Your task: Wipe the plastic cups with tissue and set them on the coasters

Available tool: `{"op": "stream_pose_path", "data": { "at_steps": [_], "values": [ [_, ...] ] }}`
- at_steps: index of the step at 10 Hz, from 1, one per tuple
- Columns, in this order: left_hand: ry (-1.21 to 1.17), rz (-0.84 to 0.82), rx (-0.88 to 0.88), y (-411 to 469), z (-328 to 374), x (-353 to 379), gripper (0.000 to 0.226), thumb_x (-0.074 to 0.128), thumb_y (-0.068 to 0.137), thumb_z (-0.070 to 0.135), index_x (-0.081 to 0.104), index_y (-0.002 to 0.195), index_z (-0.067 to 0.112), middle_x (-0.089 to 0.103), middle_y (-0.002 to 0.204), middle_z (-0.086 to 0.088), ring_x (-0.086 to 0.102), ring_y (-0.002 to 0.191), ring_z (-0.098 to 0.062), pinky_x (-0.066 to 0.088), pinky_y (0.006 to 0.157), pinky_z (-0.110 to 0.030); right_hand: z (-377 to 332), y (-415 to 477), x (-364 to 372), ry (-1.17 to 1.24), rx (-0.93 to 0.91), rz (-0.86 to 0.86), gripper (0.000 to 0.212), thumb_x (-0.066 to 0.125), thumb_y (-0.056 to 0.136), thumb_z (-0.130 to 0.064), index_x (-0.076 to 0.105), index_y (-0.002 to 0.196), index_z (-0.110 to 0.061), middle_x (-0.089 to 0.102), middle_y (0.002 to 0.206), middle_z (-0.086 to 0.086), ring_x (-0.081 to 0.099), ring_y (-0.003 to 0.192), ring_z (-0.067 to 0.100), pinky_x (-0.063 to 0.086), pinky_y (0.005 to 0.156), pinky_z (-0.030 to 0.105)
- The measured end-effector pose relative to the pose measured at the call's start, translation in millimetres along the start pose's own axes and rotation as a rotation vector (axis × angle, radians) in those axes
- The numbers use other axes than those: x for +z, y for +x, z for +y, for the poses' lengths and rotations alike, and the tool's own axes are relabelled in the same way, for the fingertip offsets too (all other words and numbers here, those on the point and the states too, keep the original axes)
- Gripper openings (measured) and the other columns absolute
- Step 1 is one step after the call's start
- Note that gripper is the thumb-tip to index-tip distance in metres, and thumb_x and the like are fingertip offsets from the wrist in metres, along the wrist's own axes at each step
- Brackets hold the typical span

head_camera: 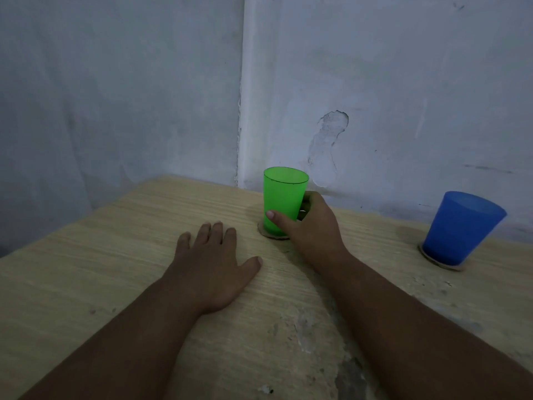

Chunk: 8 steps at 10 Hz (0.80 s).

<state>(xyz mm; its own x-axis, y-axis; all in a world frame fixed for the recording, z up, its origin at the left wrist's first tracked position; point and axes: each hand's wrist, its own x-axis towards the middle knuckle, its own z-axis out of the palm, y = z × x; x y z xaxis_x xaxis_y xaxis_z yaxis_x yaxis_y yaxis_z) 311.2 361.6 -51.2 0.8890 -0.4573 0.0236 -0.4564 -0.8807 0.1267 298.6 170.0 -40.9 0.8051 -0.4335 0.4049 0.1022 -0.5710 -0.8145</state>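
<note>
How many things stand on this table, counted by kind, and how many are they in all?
Cups: 2, the green cup and the blue cup.
Coasters: 2, the coaster under the green cup and the coaster under the blue cup.
Total: 4.

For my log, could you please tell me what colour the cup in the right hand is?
The cup is green, clearest in the head view.
</note>
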Motion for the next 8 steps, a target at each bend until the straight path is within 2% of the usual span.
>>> {"op": "stream_pose_path", "data": {
  "at_steps": [2, 4, 5, 6, 7, 8],
  "values": [
    [0.001, 0.005, -0.003, -0.6, 0.1, 0.2, 0.087, 0.018, 0.092, 0.074, 0.006, 0.160, 0.022, -0.002, 0.169, -0.004, -0.005, 0.155, -0.020, 0.002, 0.124, -0.049, 1.7, 0.6, 0.8, 0.006, 0.004, -0.003, 0.073, 0.084, 0.069, -0.047, 0.051, 0.129, -0.021, 0.063, 0.119, -0.009, 0.062, 0.103, 0.009, 0.056, 0.085, 0.029],
    [-0.002, 0.004, 0.000, -0.1, -0.7, 0.5, 0.088, 0.017, 0.091, 0.074, 0.005, 0.160, 0.021, -0.002, 0.169, -0.003, -0.005, 0.155, -0.019, 0.002, 0.124, -0.049, 1.0, 0.2, 0.3, -0.013, 0.007, -0.021, 0.076, 0.084, 0.068, -0.048, 0.049, 0.129, -0.020, 0.063, 0.120, -0.008, 0.060, 0.103, 0.008, 0.052, 0.083, 0.025],
    [-0.019, 0.016, 0.003, -0.6, -0.8, 0.2, 0.088, 0.019, 0.091, 0.075, 0.006, 0.160, 0.022, 0.000, 0.169, -0.002, -0.004, 0.155, -0.018, 0.003, 0.124, -0.049, 0.2, -3.7, -3.5, -0.004, 0.023, -0.033, 0.092, 0.087, 0.062, -0.049, 0.044, 0.137, -0.018, 0.061, 0.123, -0.005, 0.059, 0.108, 0.010, 0.053, 0.088, 0.028],
    [-0.040, 0.020, -0.004, -1.5, 0.0, -1.6, 0.086, 0.022, 0.092, 0.073, 0.010, 0.160, 0.021, 0.004, 0.169, -0.002, 0.000, 0.155, -0.018, 0.005, 0.124, -0.047, -5.1, -11.3, -14.6, -0.029, 0.046, -0.047, 0.112, 0.088, 0.059, -0.052, 0.032, 0.149, -0.018, 0.054, 0.136, 0.002, 0.053, 0.120, 0.015, 0.048, 0.097, 0.033],
    [-0.072, 0.070, -0.003, -7.3, 1.5, -5.5, 0.079, 0.026, 0.095, 0.068, 0.024, 0.157, 0.019, 0.018, 0.167, -0.004, 0.012, 0.154, -0.020, 0.012, 0.123, -0.045, -4.9, -27.1, -30.9, -0.090, 0.027, -0.107, 0.113, 0.082, 0.063, -0.060, 0.027, 0.152, -0.017, 0.043, 0.148, 0.005, 0.046, 0.131, 0.017, 0.043, 0.102, 0.033],
    [-0.073, 0.214, 0.018, -19.7, 7.2, -8.6, 0.062, 0.031, 0.098, 0.060, 0.056, 0.134, 0.016, 0.054, 0.143, -0.007, 0.047, 0.132, -0.023, 0.038, 0.108, -0.040, -0.3, -50.4, -52.4, -0.143, 0.023, -0.115, 0.097, 0.075, 0.072, -0.061, 0.035, 0.149, -0.019, 0.044, 0.148, 0.003, 0.046, 0.131, 0.014, 0.042, 0.106, 0.031]
  ]
}}
